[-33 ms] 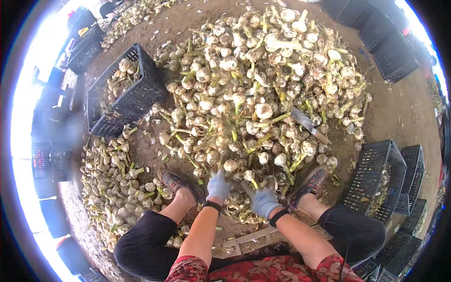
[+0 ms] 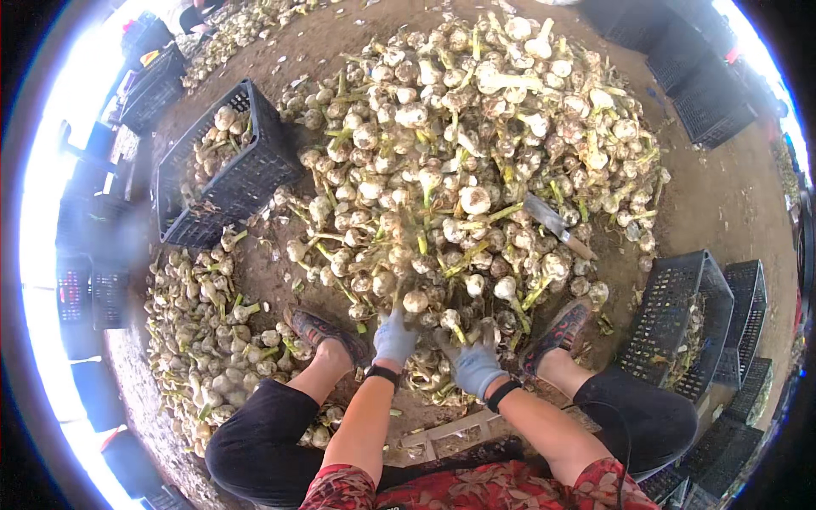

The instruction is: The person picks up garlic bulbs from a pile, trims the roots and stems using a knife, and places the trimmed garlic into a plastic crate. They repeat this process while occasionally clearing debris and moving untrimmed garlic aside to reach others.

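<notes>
A large heap of garlic bulbs [image 2: 476,201] with cut stems spreads in front of me and comes down between my feet. My left hand [image 2: 394,340], in a pale blue-grey glove, rests at its near edge, fingers stretched toward a round bulb [image 2: 415,302]. Beside it my right hand [image 2: 476,365], gloved alike, reaches over the near bulbs with its fingers apart, close to a bulb with a green stem [image 2: 451,321]. Some fingertips blend into the garlic. A wide-bladed knife [image 2: 548,218] with a wooden handle lies on the heap, touched by neither hand.
A dark plastic crate [image 2: 234,197] partly filled with garlic stands at the left. Below it lies a second pile of trimmed bulbs [image 2: 204,340]. More crates [image 2: 671,314] stand at the right, and others [image 2: 701,93] at the far right. My shoes [image 2: 327,333] flank the near bulbs.
</notes>
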Available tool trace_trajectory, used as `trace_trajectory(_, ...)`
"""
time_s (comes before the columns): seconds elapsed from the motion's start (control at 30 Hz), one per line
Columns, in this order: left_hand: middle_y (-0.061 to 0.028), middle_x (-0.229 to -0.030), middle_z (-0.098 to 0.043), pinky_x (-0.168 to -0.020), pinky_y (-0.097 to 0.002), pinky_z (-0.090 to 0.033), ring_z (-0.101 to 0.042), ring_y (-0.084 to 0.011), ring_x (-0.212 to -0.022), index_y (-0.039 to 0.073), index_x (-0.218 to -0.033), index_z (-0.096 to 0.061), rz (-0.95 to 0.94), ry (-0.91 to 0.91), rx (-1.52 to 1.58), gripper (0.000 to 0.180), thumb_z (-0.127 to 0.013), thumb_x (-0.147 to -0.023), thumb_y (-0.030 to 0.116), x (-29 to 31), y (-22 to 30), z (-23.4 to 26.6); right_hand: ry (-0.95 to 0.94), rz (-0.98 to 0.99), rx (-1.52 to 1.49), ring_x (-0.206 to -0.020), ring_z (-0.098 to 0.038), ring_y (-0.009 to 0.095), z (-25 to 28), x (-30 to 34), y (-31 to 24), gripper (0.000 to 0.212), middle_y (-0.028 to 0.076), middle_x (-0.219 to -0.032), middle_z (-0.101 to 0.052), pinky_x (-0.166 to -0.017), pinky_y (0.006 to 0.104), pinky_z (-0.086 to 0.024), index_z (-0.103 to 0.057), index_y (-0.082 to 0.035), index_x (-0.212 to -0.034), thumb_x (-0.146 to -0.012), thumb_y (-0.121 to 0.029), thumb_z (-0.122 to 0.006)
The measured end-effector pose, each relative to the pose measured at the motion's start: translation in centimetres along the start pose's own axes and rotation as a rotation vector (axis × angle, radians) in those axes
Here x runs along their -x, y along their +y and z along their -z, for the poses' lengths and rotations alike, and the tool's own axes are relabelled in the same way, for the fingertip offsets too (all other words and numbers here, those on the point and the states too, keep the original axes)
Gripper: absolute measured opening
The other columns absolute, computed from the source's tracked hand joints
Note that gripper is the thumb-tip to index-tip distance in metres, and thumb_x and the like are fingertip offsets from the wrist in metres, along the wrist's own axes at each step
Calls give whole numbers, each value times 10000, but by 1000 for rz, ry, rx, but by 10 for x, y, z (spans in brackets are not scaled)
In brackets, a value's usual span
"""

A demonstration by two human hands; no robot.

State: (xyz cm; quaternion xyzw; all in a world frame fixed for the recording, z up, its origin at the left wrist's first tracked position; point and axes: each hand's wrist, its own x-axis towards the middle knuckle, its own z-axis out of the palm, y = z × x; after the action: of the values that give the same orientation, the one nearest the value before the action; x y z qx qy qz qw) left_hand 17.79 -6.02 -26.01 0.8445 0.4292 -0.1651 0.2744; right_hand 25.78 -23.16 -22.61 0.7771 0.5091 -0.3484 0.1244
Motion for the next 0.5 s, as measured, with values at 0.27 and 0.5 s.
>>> trace_trajectory(0.27, -165, -1091, -641, -783, -365, -526, -645, -292, -943, 26, -1309, -492, 173, 38, 602, 555, -715, -832, 203, 33, -64, -29, -343, 350, 200, -1387, -305, 431, -11, 35, -41, 630, 120, -1527, -340, -1009, 638, -366, -292, -282, -1504, -910, -354, -489)
trace_trajectory(0.5, -80, -851, -643, -615, -315, -533, -631, -189, -726, 10, -998, -585, 299, 107, 1406, 278, -588, -745, -107, 38, -43, 2, 207, 267, -705, -952, -675, 239, 43, 28, 15, 378, 88, -1090, -697, -881, 365, -530, -636, -194, -1235, -884, -310, -554)
